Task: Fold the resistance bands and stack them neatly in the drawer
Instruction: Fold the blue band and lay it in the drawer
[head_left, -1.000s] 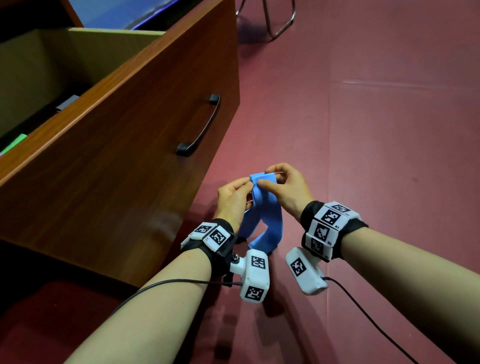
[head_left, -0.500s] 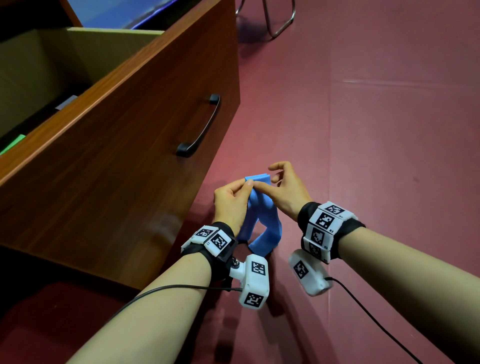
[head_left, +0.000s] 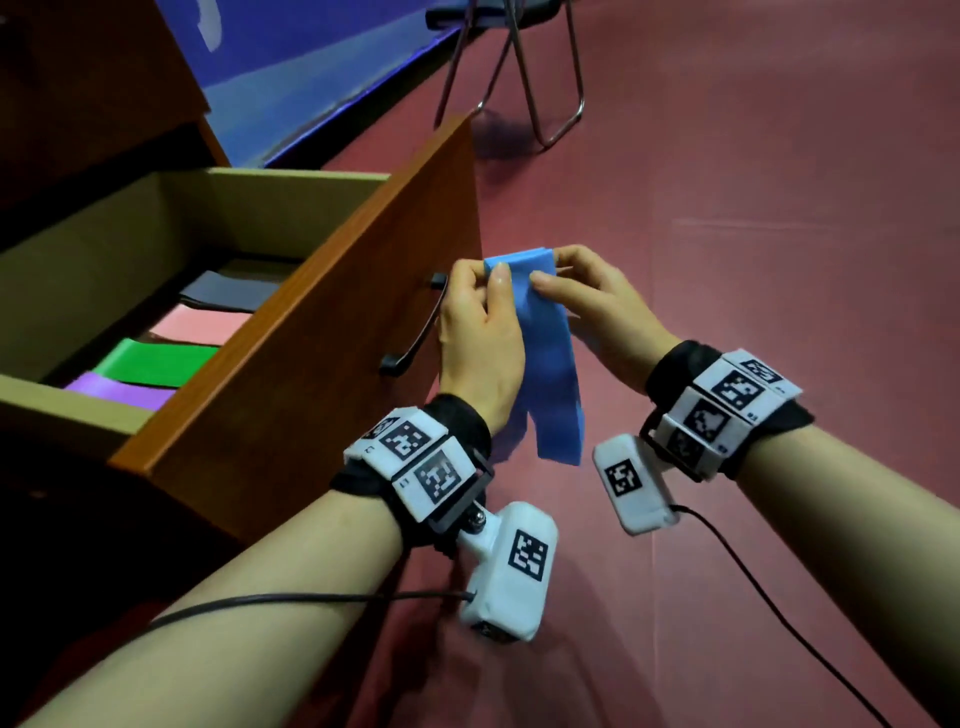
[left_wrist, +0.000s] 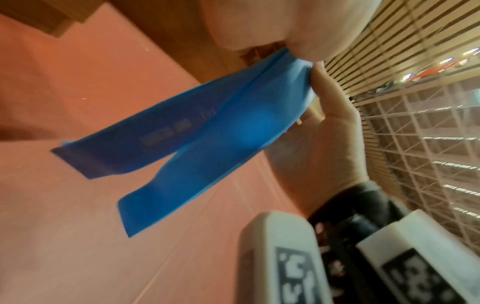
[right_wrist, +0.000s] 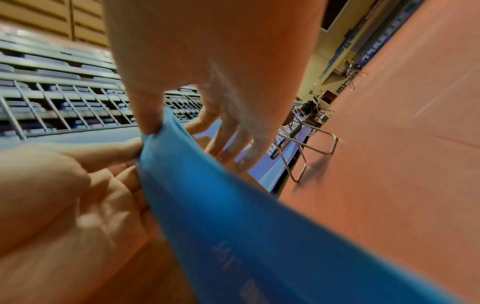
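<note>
Nearest in the head view, both wrists carry white camera housings (head_left: 511, 569) and cuffs printed with black-and-white square markers, with black cables trailing back along the forearms. Just beyond them the left hand (head_left: 480, 343) and the right hand (head_left: 597, 306) hold a blue resistance band (head_left: 545, 358) up in the air between them: each pinches the folded top edge between thumb and fingers, and two layers hang down, ends apart. The left wrist view shows pale lettering printed on one hanging layer (left_wrist: 166, 135), too blurred to read; the right wrist view shows similar blurred characters. Left of the hands stands the open wooden drawer (head_left: 322, 322), its black handle (head_left: 415, 332) just beside the left hand. Inside, folded bands lie in a row from near to far: purple (head_left: 124, 392), green (head_left: 156, 361), pink (head_left: 200, 325), dark grey (head_left: 228, 293). Farther off, on the red floor (head_left: 753, 208), stand metal chair legs (head_left: 524, 78) beside a blue barrier (head_left: 311, 67).
</note>
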